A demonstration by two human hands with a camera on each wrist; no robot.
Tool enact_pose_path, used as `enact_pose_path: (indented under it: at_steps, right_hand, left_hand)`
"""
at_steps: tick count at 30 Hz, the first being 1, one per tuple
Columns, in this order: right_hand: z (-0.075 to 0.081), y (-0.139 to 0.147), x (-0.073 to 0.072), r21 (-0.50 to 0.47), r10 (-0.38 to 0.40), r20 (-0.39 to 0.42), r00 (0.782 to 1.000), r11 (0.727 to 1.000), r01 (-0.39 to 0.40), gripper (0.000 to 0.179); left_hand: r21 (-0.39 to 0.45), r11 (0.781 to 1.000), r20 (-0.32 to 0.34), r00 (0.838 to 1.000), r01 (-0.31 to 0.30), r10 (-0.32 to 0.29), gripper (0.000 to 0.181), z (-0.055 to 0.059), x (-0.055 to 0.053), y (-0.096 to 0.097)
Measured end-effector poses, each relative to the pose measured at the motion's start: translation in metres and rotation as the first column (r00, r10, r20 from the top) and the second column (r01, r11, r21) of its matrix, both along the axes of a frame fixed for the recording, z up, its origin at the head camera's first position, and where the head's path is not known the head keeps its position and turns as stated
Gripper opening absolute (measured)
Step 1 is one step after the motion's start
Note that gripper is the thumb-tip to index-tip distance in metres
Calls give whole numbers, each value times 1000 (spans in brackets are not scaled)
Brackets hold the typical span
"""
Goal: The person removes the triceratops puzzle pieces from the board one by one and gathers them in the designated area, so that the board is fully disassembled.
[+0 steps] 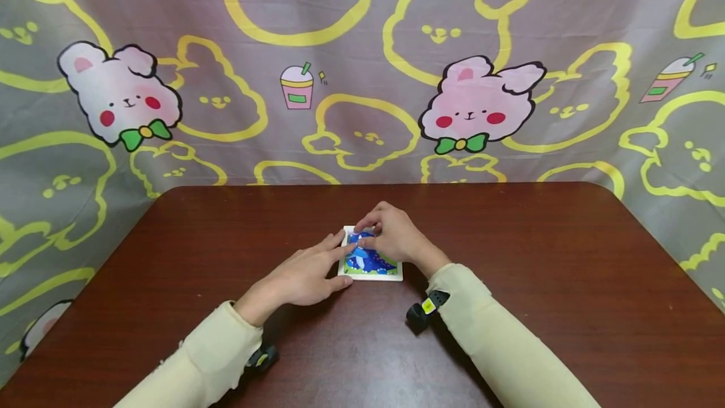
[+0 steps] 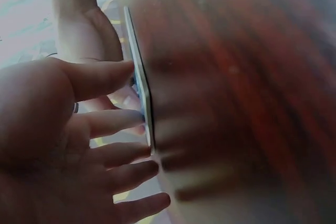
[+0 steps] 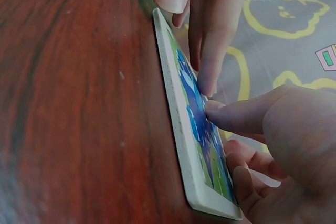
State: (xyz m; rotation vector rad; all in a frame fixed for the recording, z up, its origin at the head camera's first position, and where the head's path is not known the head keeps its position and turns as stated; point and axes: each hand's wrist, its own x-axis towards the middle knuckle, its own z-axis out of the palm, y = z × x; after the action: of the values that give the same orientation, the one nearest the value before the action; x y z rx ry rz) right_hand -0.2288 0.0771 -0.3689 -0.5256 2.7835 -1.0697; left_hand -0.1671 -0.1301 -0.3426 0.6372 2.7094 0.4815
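A small square dinosaur picture board [image 1: 370, 263] with a white frame lies flat on the table, showing a blue dinosaur over green ground. From the left, my left hand [image 1: 306, 276] reaches over it with fingers extended; the index fingertip touches the picture, and the thumb is by the near left corner. My right hand [image 1: 399, 235] is over the upper part of the board with bent fingers. Its thumb [image 3: 218, 111] touches the picture, close to the left index fingertip. Whether the right fingers pinch a separate piece cannot be made out.
The brown wooden table [image 1: 226, 225] spreads around the board on all sides. Behind its far edge hangs a patterned curtain [image 1: 351, 80] with bears and rabbits. A black wrist camera [image 1: 421, 313] sits under the right sleeve, and another [image 1: 263, 357] beneath the left.
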Motion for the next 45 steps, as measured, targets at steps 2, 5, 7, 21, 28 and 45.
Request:
enact_pose_path:
  at_steps: [2,5,7,21,28,45]
  right_hand:
    - [0,-1,0,3,-6,-3,1000,1000,6,17]
    - [0,-2,0,7,-10,-11,1000,1000,10,15]
    - [1,-3,-1,12,-8,-21,1000,1000,9,14]
    - [6,-6,-1,26,-23,85,996,999,21,16]
    - [7,-5,-3,36,-9,98,995,999,6,17]
    - [9,-4,2,86,49,36,998,995,-52,23]
  left_hand:
    - [-15,1000,0,1000,12,-12,65,2,0,0]
    - [-33,999,1,1000,24,-24,65,4,0,0]
    - [-41,999,1,1000,23,-23,64,5,0,0]
    - [-71,997,-5,1000,21,-21,68,4,-1,3]
    - [-76,997,-2,1000,16,-16,73,6,-2,3]
    - [-94,996,4,1000,9,-9,82,7,-2,4]
